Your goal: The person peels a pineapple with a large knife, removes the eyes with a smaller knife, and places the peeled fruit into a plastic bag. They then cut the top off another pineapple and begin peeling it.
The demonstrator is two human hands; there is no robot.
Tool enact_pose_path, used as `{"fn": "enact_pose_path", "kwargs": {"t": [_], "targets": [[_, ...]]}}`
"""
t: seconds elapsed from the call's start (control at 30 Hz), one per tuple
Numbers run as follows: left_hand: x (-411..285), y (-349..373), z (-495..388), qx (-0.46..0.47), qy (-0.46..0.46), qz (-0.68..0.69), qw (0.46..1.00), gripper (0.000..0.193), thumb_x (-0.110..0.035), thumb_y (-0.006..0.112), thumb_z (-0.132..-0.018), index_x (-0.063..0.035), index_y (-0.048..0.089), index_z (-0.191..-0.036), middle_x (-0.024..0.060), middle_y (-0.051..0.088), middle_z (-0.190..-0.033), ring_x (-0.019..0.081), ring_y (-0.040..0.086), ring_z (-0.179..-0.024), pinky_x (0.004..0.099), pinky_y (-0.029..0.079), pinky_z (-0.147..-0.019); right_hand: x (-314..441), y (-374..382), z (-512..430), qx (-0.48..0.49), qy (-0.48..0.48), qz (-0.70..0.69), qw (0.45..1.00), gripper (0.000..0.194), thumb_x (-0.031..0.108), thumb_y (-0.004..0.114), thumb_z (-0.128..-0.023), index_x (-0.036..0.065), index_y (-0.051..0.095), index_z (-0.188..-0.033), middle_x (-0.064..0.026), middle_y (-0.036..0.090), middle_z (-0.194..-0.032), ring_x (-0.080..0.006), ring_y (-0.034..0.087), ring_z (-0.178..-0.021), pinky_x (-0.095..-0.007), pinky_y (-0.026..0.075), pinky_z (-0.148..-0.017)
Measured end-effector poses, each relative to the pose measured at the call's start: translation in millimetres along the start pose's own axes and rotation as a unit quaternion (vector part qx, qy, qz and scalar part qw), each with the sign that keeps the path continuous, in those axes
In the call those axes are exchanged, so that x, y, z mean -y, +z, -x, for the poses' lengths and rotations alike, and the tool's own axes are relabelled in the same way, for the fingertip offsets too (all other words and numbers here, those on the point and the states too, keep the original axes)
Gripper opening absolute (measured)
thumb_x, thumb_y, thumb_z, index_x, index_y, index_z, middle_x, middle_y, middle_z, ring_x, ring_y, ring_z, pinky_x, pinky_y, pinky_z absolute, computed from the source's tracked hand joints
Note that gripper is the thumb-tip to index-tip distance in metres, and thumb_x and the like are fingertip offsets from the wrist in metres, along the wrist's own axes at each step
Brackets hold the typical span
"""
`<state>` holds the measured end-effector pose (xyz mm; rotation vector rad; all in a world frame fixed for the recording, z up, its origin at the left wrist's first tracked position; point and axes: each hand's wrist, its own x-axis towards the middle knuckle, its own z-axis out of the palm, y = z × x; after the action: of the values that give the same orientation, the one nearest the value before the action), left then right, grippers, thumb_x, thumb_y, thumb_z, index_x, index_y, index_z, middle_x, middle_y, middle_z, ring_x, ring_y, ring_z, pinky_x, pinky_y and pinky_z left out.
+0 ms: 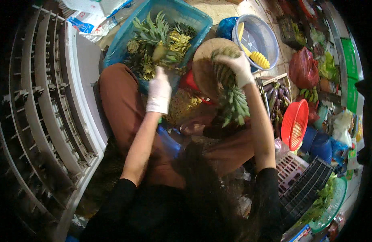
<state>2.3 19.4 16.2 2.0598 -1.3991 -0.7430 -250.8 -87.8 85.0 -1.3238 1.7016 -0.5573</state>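
Note:
My right hand (239,68), in a white glove, grips a whole pineapple (223,72) over a round wooden chopping board (201,65). The fruit's leafy crown (234,106) points back towards me. At the near edge of a blue plastic bin (118,45) is my left hand (160,92), also gloved and blurred. A blurred yellow-brown shape shows just beyond its fingers, and I cannot tell whether the hand holds it. Pineapple crowns (152,30) and yellow-green peelings (178,42) lie inside the bin.
Peeled pineapple (260,60) sits in a clear plastic basin (276,39) beyond the board. To the right are a crate of eggplants (276,93), a red basket (290,130) and a black crate (307,184). A slatted metal rack (53,106) stands on the left.

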Motion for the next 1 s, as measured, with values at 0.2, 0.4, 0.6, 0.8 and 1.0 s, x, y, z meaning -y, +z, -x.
{"fn": "enact_pose_path", "kwargs": {"t": [0.2, 0.4, 0.6, 0.8, 1.0], "targets": [[7, -85, -20, -0.039, -0.039, 0.075, 0.996, 0.046, -0.021, 0.053, -0.093, 0.0034, 0.043, -0.131, 0.022, 0.059, -0.084, 0.032, 0.058, -0.073, 0.04, 0.047, -0.061, -39, 7, 4, -0.08, 0.128, -0.65, 0.745, 0.053, 0.049, 0.061, -0.084, 0.017, 0.054, -0.126, -0.0054, 0.055, -0.125, -0.0254, 0.052, -0.112, -0.0496, 0.042, -0.094], [-52, -104, 37, 0.009, 0.011, 0.066, 0.998, 0.039, -0.02, 0.056, -0.092, 0.0065, 0.053, -0.12, 0.0297, 0.062, -0.079, 0.0425, 0.064, -0.077, 0.0458, 0.049, -0.062, -61, 54, 32, -0.228, 0.156, -0.709, 0.649, 0.059, 0.059, 0.058, -0.077, 0.019, 0.053, -0.121, -0.0065, 0.054, -0.123, -0.0313, 0.048, -0.111, -0.0594, 0.037, -0.091], [-81, -52, 76, 0.183, 0.111, 0.008, 0.977, 0.03, -0.017, 0.054, -0.091, -0.0063, 0.05, -0.119, 0.0265, 0.06, -0.072, 0.0449, 0.06, -0.071, 0.0533, 0.044, -0.058, -40, 45, 107, -0.4, 0.081, -0.321, 0.854, 0.075, 0.014, 0.084, -0.061, 0.001, 0.047, -0.125, -0.0141, 0.06, -0.113, -0.0263, 0.058, -0.105, -0.033, 0.047, -0.088], [-58, -35, 88, 0.186, 0.136, -0.038, 0.972, 0.027, -0.015, 0.052, -0.092, -0.0052, 0.049, -0.117, 0.0258, 0.06, -0.07, 0.0442, 0.06, -0.068, 0.0533, 0.046, -0.058, -27, 13, 105, -0.034, -0.147, 0.444, 0.884, 0.107, 0.04, 0.086, -0.047, 0.012, 0.037, -0.139, -0.0178, 0.047, -0.128, -0.0382, 0.042, -0.121, -0.048, 0.036, -0.1], [-78, -20, 65, 0.172, 0.168, -0.073, 0.968, 0.024, -0.016, 0.048, -0.094, -0.0055, 0.046, -0.115, 0.0261, 0.062, -0.071, 0.0435, 0.062, -0.069, 0.0532, 0.048, -0.058, -13, 19, 77, -0.063, -0.131, 0.479, 0.865, 0.1, 0.045, 0.086, -0.048, 0.011, 0.042, -0.132, -0.0149, 0.053, -0.115, -0.034, 0.052, -0.106, -0.0475, 0.043, -0.087]]}}
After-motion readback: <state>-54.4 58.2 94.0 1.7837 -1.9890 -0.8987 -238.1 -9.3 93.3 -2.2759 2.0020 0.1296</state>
